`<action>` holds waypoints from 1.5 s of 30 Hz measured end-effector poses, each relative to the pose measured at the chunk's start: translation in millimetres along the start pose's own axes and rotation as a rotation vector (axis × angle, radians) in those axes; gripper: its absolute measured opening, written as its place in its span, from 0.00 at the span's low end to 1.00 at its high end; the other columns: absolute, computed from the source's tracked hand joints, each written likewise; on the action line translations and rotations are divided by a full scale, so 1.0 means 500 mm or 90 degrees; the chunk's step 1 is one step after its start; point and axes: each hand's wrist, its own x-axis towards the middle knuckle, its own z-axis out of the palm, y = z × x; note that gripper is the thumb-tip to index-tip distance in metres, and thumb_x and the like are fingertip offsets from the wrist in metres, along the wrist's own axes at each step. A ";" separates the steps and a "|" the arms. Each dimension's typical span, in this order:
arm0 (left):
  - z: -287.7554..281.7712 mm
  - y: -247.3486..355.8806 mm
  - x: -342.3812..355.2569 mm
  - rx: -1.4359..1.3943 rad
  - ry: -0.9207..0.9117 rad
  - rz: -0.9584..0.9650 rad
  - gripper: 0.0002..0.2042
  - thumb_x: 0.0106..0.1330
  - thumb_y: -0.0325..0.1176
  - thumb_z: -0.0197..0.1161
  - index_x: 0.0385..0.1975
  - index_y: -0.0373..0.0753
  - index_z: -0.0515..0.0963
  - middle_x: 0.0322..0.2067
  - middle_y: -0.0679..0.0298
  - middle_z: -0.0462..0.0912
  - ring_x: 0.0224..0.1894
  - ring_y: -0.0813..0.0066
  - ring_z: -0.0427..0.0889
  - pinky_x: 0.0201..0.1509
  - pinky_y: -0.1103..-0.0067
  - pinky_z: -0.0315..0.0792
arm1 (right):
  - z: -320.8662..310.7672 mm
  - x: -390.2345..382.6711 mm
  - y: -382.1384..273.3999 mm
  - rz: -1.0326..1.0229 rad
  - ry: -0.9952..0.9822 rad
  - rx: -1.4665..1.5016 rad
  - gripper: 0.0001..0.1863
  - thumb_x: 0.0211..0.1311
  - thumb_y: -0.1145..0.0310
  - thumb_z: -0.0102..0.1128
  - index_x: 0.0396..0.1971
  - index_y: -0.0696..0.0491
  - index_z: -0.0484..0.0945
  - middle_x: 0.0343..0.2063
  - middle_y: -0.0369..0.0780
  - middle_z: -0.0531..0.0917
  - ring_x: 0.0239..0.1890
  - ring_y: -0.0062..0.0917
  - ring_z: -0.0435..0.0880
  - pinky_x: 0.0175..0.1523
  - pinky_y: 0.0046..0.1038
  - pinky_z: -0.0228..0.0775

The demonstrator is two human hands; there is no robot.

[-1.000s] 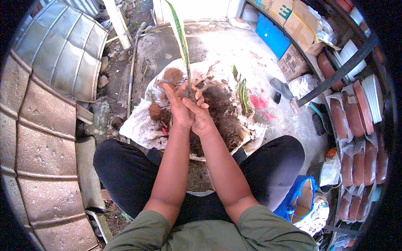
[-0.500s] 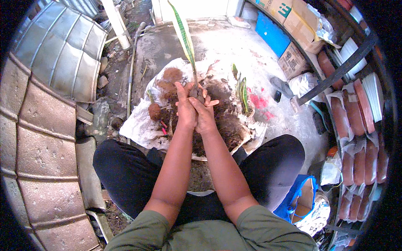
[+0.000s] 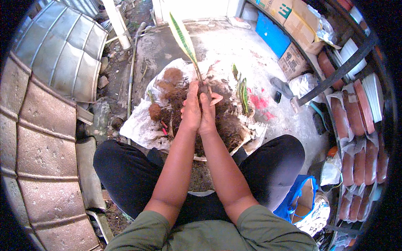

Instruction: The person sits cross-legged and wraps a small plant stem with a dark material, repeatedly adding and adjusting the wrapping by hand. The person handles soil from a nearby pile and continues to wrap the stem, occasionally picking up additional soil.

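Between my palms is the soil-covered root ball of a snake plant. Its long green leaf with yellow edges rises away from me, leaning left. My left hand presses on the root ball from the left, and my right hand closes on it from the right. Most of the root ball is hidden by the hands. Below them, dark loose soil lies on a white sack. A round brown root ball with a short green stub rests on the sack's left, near a red-handled tool.
More variegated snake plant leaves stand at the sack's right. Pink stains mark the concrete beyond them. Roof tiles line the left side. Shelves with stacked tiles and cardboard boxes are on the right. A blue bag sits by my right knee.
The plant has tipped, its leaf now lower and slanting more. My hands have turned from wrapped around the root ball to flatter palms pressed on its sides.
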 end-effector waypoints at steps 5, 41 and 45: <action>0.001 -0.013 -0.003 0.260 0.060 0.024 0.27 0.79 0.54 0.36 0.58 0.36 0.70 0.53 0.53 0.79 0.53 0.62 0.80 0.61 0.68 0.72 | -0.021 0.023 -0.002 -0.096 0.023 -0.096 0.34 0.65 0.50 0.68 0.64 0.49 0.67 0.43 0.43 0.83 0.32 0.34 0.87 0.33 0.37 0.85; 0.007 0.059 -0.009 0.288 0.222 0.044 0.32 0.82 0.54 0.34 0.36 0.33 0.79 0.27 0.61 0.83 0.30 0.70 0.80 0.39 0.73 0.75 | 0.042 0.025 -0.038 -0.151 -0.038 -0.380 0.32 0.67 0.55 0.67 0.63 0.59 0.70 0.60 0.47 0.78 0.59 0.24 0.74 0.64 0.29 0.66; -0.007 0.033 0.003 0.399 0.218 0.150 0.29 0.83 0.47 0.36 0.33 0.31 0.80 0.24 0.59 0.83 0.26 0.71 0.80 0.35 0.72 0.74 | 0.050 0.028 -0.046 -0.137 0.004 -0.398 0.27 0.66 0.58 0.68 0.57 0.61 0.75 0.54 0.45 0.82 0.54 0.22 0.77 0.60 0.27 0.69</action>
